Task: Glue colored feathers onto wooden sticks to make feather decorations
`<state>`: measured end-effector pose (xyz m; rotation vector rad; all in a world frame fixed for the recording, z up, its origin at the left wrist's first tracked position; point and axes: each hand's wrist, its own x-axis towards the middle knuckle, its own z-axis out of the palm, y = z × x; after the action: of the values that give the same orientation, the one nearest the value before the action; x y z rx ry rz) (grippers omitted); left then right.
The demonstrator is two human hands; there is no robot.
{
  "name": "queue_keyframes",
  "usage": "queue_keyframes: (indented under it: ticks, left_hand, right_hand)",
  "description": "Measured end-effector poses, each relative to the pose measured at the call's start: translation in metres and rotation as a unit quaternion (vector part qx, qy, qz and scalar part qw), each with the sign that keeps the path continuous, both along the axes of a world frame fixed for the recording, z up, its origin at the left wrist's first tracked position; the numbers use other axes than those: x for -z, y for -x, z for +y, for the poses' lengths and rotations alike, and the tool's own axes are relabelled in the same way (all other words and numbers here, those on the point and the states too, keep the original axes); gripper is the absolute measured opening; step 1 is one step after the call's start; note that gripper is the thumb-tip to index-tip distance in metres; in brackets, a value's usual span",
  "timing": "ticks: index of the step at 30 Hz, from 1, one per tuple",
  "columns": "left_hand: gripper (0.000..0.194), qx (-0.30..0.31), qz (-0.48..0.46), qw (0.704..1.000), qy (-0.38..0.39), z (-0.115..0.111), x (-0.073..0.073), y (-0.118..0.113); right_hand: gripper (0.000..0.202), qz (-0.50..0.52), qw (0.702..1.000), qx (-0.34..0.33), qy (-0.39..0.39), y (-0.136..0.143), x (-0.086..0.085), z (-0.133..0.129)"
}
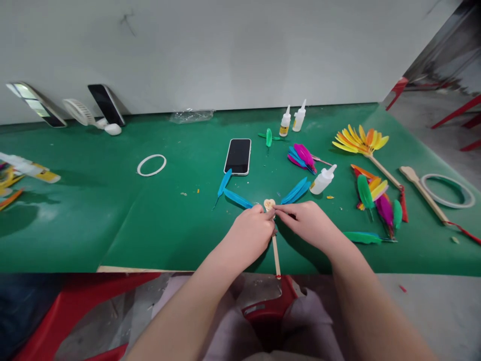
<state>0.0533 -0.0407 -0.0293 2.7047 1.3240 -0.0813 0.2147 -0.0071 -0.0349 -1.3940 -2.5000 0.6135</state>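
Observation:
A fan handle [276, 255], a thin wooden stick with a small heart-shaped head [269, 203], is gripped near its top by my left hand [254, 228]. Closed at the fingertips, my right hand [306, 220] touches the right side of that head; what lies between its fingers, if anything, is hidden. Blue feathers [296, 190] spread out just beyond the right fingers, and another blue feather [237, 197] lies by the left knuckles. Whether these are fixed to the head, I cannot tell. A loose blue feather [224, 183] rests near the phone [238, 156].
On the green table [180, 225], a white glue bottle [323, 179] leans close to my right hand. Farther right are a yellow feather fan [363, 140], mixed feathers [376, 193], another wooden handle [424, 193] and a tape roll [447, 190]. A white ring [151, 174] lies left.

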Motion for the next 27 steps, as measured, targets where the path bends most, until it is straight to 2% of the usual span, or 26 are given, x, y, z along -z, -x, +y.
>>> queue_keyframes:
  ticks: [9,17,22,27]
  left_hand:
    - [0.027,0.002,0.001,1.0,0.006,0.0,0.0,-0.002]
    - [0.035,-0.014,-0.006,0.999,-0.028,-0.003,0.002,0.0]
    - [0.034,-0.038,-0.019,0.999,-0.033,-0.005,0.002,-0.001]
    - [0.03,-0.025,-0.014,0.999,-0.019,-0.004,0.003,-0.001]
  right_hand:
    - [0.031,-0.03,0.999,-0.014,-0.009,0.004,0.002,0.0]
    - [0.032,0.021,0.999,0.046,-0.013,-0.005,-0.002,0.004]
    - [0.035,0.0,1.0,0.016,0.013,-0.006,-0.003,0.004]
    - [0.039,-0.024,0.999,0.004,0.022,-0.005,-0.002,0.003]
